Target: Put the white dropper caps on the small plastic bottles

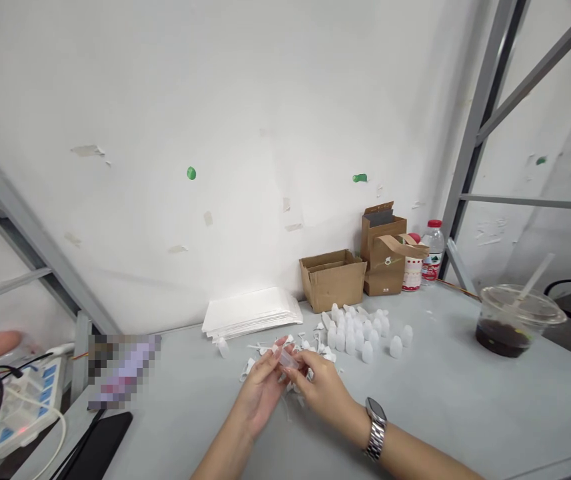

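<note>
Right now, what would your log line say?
left hand + right hand: holding small translucent plastic piece; behind: open brown cardboard box

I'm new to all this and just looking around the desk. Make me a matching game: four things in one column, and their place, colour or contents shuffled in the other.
Things:
1. Cup
2. Watch
3. Bottle
4. White sheets

Clues:
A. Has a red cap
B. Stacked left of the open box
C. Holds a dark drink
D. Worn on the right wrist

Right pairs: 1-C, 2-D, 3-A, 4-B
</note>
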Motion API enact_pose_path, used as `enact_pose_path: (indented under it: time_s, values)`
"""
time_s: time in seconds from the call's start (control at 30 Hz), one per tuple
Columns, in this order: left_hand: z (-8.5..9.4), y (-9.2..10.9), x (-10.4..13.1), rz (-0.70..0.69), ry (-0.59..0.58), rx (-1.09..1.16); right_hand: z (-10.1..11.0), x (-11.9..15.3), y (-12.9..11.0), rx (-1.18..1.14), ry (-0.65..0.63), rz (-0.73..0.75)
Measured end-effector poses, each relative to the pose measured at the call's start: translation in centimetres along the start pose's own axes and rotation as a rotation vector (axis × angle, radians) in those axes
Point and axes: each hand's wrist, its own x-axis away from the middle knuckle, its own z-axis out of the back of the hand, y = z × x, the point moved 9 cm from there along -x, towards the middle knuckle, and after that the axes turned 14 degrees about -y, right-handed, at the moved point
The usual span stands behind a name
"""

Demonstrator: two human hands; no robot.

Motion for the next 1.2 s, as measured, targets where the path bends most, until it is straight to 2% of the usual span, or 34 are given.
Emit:
enact_pose_path:
  time_s: [0.13, 0.27, 0.4, 0.53, 0.7, 0.8, 1.1, 1.2]
  values:
    - [0.1, -0.4, 0.0, 0.017, 0.013, 0.005, 0.0, -0.1, 0.0, -0.04, -0.014, -0.025]
    - [0.3, -0.1, -0.3, 0.005, 0.019, -0.046, -0.8, -0.5, 1.1, -0.278, -0.088, -0.119]
    - [0.6, 0.4, -0.7, -0.009, 0.006, -0.066, -1.5, -1.0, 1.4, -0.451, -0.142, -0.107]
    - [0.9, 0.9, -0.6, -0.057, 0.029, -0.081, -1.8, -1.0, 1.8, -0.478, -0.16, -0.112]
    - [0.8, 1.0, -0.4, -0.072, 0.04, -0.104, -1.4, -0.9, 1.9, -0.44, -0.116, -0.131]
    - [0.6, 0.9, -0.4, -0.062, 0.032, -0.099, -1.4, -1.1, 1.9, -0.532, -0.105, -0.144]
    - [-1.3, 1.0, -0.2, -0.01, -0.082, -0.19, -4.3, -0.8, 1.8, -1.108, -0.336, -0.182]
    - [-0.7, 1.2, -0.2, -0.02, -0.026, -0.215, -4.4, -0.9, 2.2, -1.069, -0.343, -0.206]
